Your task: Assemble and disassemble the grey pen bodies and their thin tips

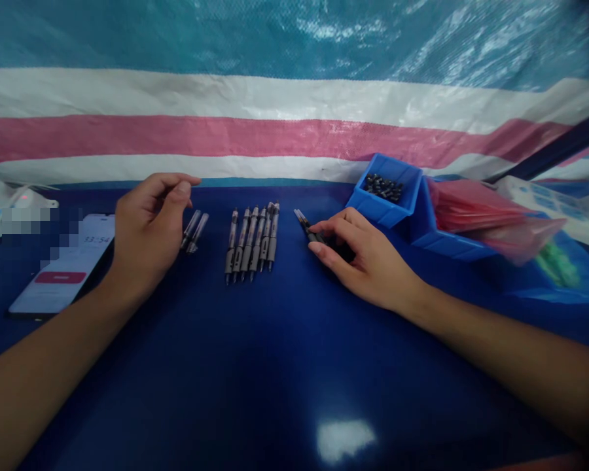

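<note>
Several pens (250,243) with clear upper barrels and grey grips lie side by side on the blue table (216,379), tips toward me. My left hand (152,229) is raised left of them, fingers bent; whether anything is between thumb and fingertips is too small to tell. Clear tube-like parts (194,231) lie just beside it, partly hidden by the hand. Right of the row, my right hand (360,252) rests on the table, thumb and index finger at dark-gripped pen parts (303,219) with thin clear ends. Its palm side is in shadow.
A blue bin (385,212) of small black parts stands back right. Beside it, another blue bin (446,239) holds red plastic bags (476,206); green items in clear plastic lie farther right. A phone (69,265) lies at the left. Striped sheeting (255,137) hangs behind.
</note>
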`<state>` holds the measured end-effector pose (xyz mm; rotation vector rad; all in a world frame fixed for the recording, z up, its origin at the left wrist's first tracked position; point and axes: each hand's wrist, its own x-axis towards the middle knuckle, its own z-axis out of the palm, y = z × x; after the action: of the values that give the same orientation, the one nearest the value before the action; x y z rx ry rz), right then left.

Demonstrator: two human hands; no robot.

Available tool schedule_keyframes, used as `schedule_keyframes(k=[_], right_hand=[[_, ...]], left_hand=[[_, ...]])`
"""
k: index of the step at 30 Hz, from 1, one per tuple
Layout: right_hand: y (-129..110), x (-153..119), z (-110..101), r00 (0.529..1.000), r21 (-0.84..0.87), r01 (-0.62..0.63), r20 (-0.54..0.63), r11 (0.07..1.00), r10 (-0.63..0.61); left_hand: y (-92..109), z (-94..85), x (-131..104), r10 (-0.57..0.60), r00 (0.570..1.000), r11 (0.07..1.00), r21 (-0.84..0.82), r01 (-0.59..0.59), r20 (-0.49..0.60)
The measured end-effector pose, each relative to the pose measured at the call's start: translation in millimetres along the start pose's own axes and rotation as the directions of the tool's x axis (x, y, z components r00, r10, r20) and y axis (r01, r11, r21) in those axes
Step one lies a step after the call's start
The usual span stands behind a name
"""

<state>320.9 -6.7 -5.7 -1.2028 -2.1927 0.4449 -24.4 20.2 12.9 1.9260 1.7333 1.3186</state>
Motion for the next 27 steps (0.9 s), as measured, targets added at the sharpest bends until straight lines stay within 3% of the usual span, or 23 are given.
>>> schedule_keyframes(k=[4,7,10,13,17,21,27], right_hand=[[-2,0,0,1.0,0.013,-0.011,0.002,1.0,0.011],[-3,0,-1,1.0,0.027,-0.008,0.008,1.0,0.008],[-3,1,-2,1.0,0.03,-0.003,0.014,1.0,0.002],[-2,1,-1,1.0,0.022,-0.01,0.014,1.0,0.01],[-2,0,-1,1.0,0.029,-0.009,0.009,1.0,0.009],[-1,0,-1,1.0,0.025,-0.013,0.015,1.0,0.012],[-2,1,-1,1.0,0.035,-0.011,0.015,0.999,0.011]], left_hand=[[4,4.3,-6,0.101,0.988,0.983,0.144,-0.117,0.115],[8,10.1,-11,0.219,0.941,0.935,0.22,-0.278,0.256],[8,14.1,-14,0.25,0.886,0.893,0.261,-0.367,0.391],[6,14.8,-13,0.237,0.864,0.851,0.335,-0.405,0.444],[5,14.4,-12,0.224,0.867,0.833,0.375,-0.407,0.445],[5,14.6,-13,0.201,0.896,0.871,0.347,-0.349,0.397],[7,11.6,-10,0.042,0.924,0.909,0.368,-0.193,0.381]])
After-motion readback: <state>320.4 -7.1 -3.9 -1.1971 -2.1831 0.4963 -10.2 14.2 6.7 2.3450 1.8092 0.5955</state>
